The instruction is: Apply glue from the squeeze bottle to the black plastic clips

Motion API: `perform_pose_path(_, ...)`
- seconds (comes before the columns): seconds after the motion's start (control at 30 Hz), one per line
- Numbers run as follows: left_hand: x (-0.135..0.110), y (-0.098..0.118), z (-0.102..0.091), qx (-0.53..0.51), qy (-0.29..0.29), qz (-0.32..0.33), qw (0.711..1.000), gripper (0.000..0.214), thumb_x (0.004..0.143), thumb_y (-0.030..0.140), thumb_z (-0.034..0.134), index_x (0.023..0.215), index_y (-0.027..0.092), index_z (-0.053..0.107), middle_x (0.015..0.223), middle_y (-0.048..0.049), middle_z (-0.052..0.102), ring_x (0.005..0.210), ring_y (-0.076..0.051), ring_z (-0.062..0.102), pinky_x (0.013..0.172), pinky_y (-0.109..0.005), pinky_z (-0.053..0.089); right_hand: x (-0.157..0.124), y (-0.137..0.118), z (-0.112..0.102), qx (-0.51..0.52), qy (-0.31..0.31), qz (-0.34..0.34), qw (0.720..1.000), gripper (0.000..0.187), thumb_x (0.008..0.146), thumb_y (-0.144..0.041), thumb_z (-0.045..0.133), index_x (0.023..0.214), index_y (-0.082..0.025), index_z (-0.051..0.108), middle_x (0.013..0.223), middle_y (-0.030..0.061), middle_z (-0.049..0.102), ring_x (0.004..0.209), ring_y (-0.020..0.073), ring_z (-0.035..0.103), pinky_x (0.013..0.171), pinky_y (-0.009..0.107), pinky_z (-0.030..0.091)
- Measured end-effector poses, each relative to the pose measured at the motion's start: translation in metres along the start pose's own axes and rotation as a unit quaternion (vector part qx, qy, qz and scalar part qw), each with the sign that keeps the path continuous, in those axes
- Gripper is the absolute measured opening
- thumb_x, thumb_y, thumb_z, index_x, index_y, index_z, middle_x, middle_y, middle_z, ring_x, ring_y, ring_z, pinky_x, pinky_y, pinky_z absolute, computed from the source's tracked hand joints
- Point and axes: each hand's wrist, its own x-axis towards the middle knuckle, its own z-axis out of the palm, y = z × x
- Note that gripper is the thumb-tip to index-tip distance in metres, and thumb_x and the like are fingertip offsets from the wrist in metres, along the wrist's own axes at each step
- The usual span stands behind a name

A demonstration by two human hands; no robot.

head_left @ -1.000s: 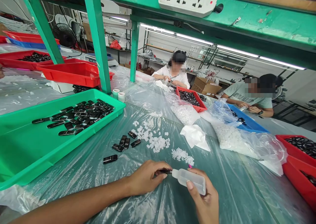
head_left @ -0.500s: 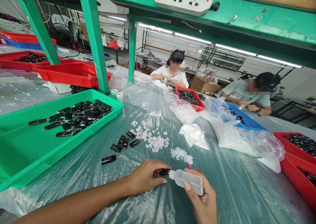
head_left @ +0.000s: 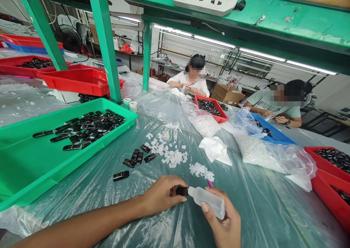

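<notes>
My left hand (head_left: 160,195) pinches a small black glossy plastic piece (head_left: 182,191) between thumb and fingertips. My right hand (head_left: 226,219) is closed around a translucent white squeeze bottle (head_left: 209,201), tipped on its side with its nozzle at the right end of the black piece. Whether nozzle and piece actually touch, I cannot tell. Above my right fingers a thin pink tip (head_left: 210,183) shows, its other end hidden. Several similar black pieces (head_left: 135,156) lie beyond my left hand. Near them are a pile of white flakes (head_left: 173,157) and one of smaller white bits (head_left: 201,170).
A green tray (head_left: 24,168) of black pieces stands at left, near a green post (head_left: 105,47). Plastic bags of white bits (head_left: 254,151) and a white tissue (head_left: 214,149) lie at right. Red trays (head_left: 332,200) line the right edge. Two people (head_left: 195,77) work across the table.
Almost everything stays in place. The bottle has tilted slightly in my right hand, its nozzle still at the black piece. My left hand keeps its pinch.
</notes>
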Motion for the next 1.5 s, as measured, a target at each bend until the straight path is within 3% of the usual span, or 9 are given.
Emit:
perform_pose_path(0.17,-0.001,-0.003,0.001,0.017,0.01,0.0,1.0,0.02,0.08,0.033,0.061,0.094,0.018,0.063,0.085,-0.0033,0.062,0.068,-0.014,0.056,0.058,-0.02,0.04,-0.001,0.001,0.001,-0.004,0.002,-0.017,1.0,0.027,0.068,-0.04,0.067,0.085,-0.019,0.064,0.085,0.0057,0.064,0.076,0.0203,0.061,0.064,0.027,0.048)
perform_pose_path(0.4,-0.001,-0.001,0.001,0.015,0.006,-0.004,1.0,0.019,0.082,0.033,0.059,0.095,0.02,0.063,0.085,-0.0036,0.062,0.069,-0.015,0.056,0.056,-0.02,0.039,0.0,-0.002,0.0,-0.008,0.013,0.0,1.0,0.029,0.067,-0.044,0.068,0.083,-0.02,0.065,0.082,0.006,0.065,0.07,0.0198,0.061,0.056,0.025,0.049)
perform_pose_path(0.6,-0.001,-0.001,0.001,-0.003,0.007,-0.003,1.0,0.019,0.081,0.032,0.06,0.096,0.02,0.063,0.087,-0.0038,0.063,0.07,-0.014,0.056,0.057,-0.02,0.041,0.002,-0.005,-0.001,0.016,0.005,0.052,0.998,0.035,0.068,-0.049,0.065,0.084,-0.018,0.064,0.08,0.0065,0.064,0.062,0.0176,0.058,0.051,0.024,0.048)
perform_pose_path(0.8,-0.002,-0.002,0.002,-0.012,0.011,0.001,1.0,0.02,0.08,0.03,0.061,0.097,0.02,0.062,0.087,-0.0031,0.062,0.07,-0.014,0.056,0.057,-0.02,0.041,0.003,-0.002,0.0,0.058,0.005,0.083,0.995,0.034,0.067,-0.047,0.067,0.086,-0.019,0.063,0.081,0.0056,0.063,0.066,0.0179,0.058,0.053,0.023,0.047)
perform_pose_path(0.97,-0.002,-0.002,0.001,-0.009,0.012,0.004,1.0,0.019,0.079,0.028,0.062,0.096,0.02,0.063,0.087,-0.0025,0.062,0.07,-0.013,0.055,0.058,-0.019,0.041,0.002,-0.001,0.0,0.038,-0.002,0.065,0.997,0.033,0.067,-0.046,0.066,0.087,-0.019,0.064,0.087,0.0061,0.063,0.073,0.0195,0.059,0.059,0.024,0.047)
perform_pose_path(1.17,-0.002,-0.001,0.001,-0.017,0.018,0.002,1.0,0.017,0.079,0.025,0.063,0.096,0.02,0.063,0.086,-0.002,0.062,0.071,-0.013,0.056,0.059,-0.02,0.042,0.0,0.0,-0.001,0.061,-0.005,0.078,0.995,0.032,0.066,-0.044,0.069,0.087,-0.02,0.062,0.082,0.0027,0.061,0.068,0.0161,0.056,0.06,0.023,0.043)
perform_pose_path(1.33,-0.001,0.0,0.002,-0.06,0.027,-0.006,0.998,0.018,0.078,0.024,0.063,0.096,0.021,0.063,0.09,-0.0022,0.063,0.076,-0.015,0.057,0.065,-0.022,0.045,0.006,0.003,-0.002,0.148,-0.03,0.16,0.975,0.035,0.07,-0.047,0.065,0.09,-0.019,0.061,0.065,-0.0013,0.057,0.052,0.0107,0.046,0.051,0.022,0.037)
perform_pose_path(1.5,-0.001,0.001,0.002,-0.109,0.035,-0.02,0.993,0.02,0.078,0.025,0.063,0.097,0.02,0.062,0.094,-0.0036,0.063,0.08,-0.016,0.059,0.07,-0.023,0.048,0.013,0.004,0.0,0.298,-0.043,0.249,0.921,0.037,0.075,-0.05,0.061,0.091,-0.017,0.062,0.052,-0.0036,0.052,0.049,0.0117,0.048,0.056,0.026,0.042)
